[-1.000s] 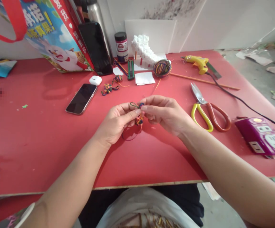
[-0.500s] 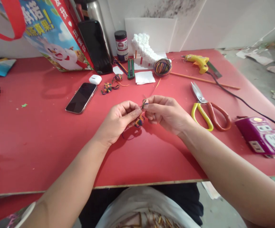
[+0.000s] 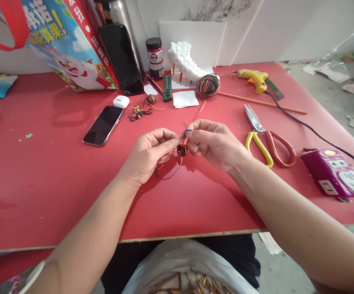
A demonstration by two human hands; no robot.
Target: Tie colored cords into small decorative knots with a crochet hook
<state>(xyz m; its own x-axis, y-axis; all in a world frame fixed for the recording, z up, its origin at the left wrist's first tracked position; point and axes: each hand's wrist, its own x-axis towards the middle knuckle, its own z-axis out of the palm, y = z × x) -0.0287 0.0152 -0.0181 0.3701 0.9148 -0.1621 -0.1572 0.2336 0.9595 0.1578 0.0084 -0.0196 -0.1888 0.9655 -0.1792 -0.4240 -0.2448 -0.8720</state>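
My left hand (image 3: 152, 153) and my right hand (image 3: 215, 143) meet over the middle of the red table (image 3: 164, 212). Thumb and forefinger of each are pinched together on a small piece of knotted multicoloured cord (image 3: 182, 150), dark with orange and purple. Part of it hangs in a little loop below my fingertips. A loose cord end droops beneath my left hand. From my right fingertips an orange strand runs up toward a ball of multicoloured cord (image 3: 208, 85). My fingers hide the exact knot.
Scissors (image 3: 258, 130), a yellow glue gun (image 3: 254, 79) and a purple power socket (image 3: 337, 173) lie to the right. At left are a phone (image 3: 103, 125), a white earphone case (image 3: 121, 101) and another knotted cord piece (image 3: 137, 113). A green utility knife (image 3: 167, 87) lies behind.
The knotted piece below my fingertips has turned and now shows a rounder, darker loop. My hands stay close together, both still pinching; the view has shifted slightly.
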